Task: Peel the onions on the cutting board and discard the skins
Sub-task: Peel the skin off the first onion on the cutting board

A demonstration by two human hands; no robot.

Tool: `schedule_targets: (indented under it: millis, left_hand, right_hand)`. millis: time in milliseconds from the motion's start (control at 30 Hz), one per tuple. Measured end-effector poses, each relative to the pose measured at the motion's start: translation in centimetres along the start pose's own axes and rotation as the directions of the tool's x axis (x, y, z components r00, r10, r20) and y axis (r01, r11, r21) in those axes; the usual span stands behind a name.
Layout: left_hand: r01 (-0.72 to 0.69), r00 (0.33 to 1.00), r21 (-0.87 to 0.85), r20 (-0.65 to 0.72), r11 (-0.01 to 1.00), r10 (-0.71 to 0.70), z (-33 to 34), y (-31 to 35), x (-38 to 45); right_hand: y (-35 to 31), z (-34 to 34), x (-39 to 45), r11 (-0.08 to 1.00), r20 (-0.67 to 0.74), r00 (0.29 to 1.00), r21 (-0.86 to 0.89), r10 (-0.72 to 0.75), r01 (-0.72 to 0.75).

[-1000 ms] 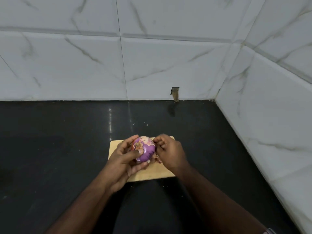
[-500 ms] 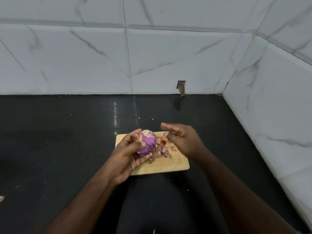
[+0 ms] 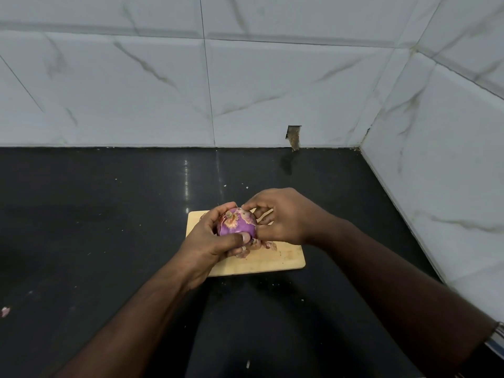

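The onion (image 3: 236,223) is held just above the cutting board (image 3: 261,261), over its far left part, cupped in the left hand (image 3: 211,241), whose fingers curl round its far side while the thumb presses its near side. The right hand (image 3: 281,216) pinches at the onion's upper right edge, fingertips closed on what looks like a flap of papery skin; how much it holds I cannot tell.

Most of the bulb shows smooth purple flesh, with pale dry scraps clinging around the root end that faces up. It looks firm and fairly light, easy to turn in one palm, but the bared layer is likely slick and slightly moist, so a cupping grip suits it better than a fingertip hold. The remaining skin is thin and brittle and will probably tear into small bits; it is best taken at a loose edge near the root and pulled down along the curve.

Loose peels (image 3: 259,246) lie on the cutting board, just under the onion, not yet discarded. The cutting board rests on the dark tabletop (image 3: 109,214).
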State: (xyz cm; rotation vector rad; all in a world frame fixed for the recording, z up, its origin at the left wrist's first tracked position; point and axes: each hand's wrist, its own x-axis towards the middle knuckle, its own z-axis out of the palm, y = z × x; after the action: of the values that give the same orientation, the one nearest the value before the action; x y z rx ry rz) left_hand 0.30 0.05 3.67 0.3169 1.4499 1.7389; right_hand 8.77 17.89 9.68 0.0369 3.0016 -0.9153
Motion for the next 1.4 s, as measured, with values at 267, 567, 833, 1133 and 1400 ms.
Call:
schedule_targets:
  millis: [267,567,833,1133,1400]
  left_hand:
    - [-0.039,0.999,0.161,-0.031,0.986,0.045,-0.2,-0.7,0.3]
    - [-0.159,0.982,0.499,-0.008,0.852,0.188,0.1,-0.4,0.7]
    - [-0.184,0.977,0.575,0.022,0.797,0.21,0.1,-0.5,1.1]
    - [-0.169,0.98,0.595,0.016,0.785,0.198,0.0,-0.7,1.4]
    - [-0.181,0.976,0.664,0.031,0.726,0.214,0.1,-0.9,1.6]
  right_hand:
    - [0.1,-0.1,0.1,0.996,-0.01,1.0,-0.084,-0.007,0.006]
    - [-0.4,-0.3,0.2,0.986,0.033,0.999,-0.162,-0.018,0.023]
    - [-0.1,0.4,0.6,0.978,0.038,0.999,-0.211,0.01,-0.002]
    - [0.8,0.6,0.7,0.989,0.0,1.0,-0.148,0.011,-0.011]
    - [0.3,0.8,0.6,0.984,0.054,0.998,-0.175,0.033,-0.023]
